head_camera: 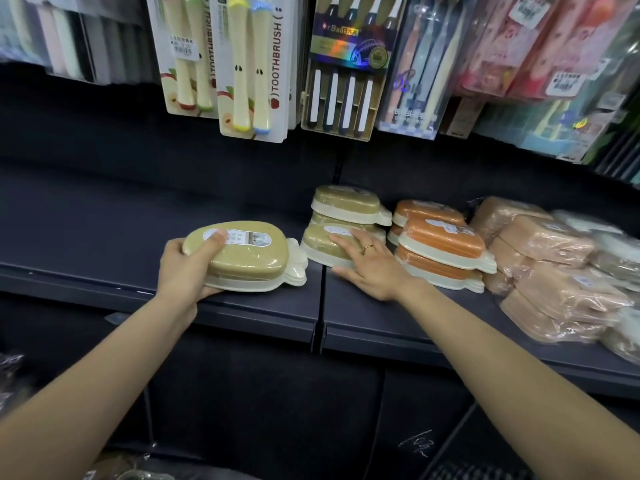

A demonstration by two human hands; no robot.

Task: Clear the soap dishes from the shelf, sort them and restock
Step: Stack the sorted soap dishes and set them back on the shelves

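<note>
Left hand (187,268) gripping an olive soap dish (242,254), thumb on top, right hand (370,265) flat, fingers (341,241) straight on a stacked olive dish (322,244), dark shelf (242,306), toothbrush packs (252,64) hanging above

shelf (104,216) bare left, soap dishes (349,216) crowd right

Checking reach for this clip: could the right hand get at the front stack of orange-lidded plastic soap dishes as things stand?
Probably yes: the right hand lies open on an olive-lidded soap dish right beside the orange-lidded soap dish stack, with nothing between them.

A dark shelf (242,311) carries olive soap dishes (341,233) beside orange soap dishes (443,244). Wrapped pink packs (547,268) lie rightmost.
</note>
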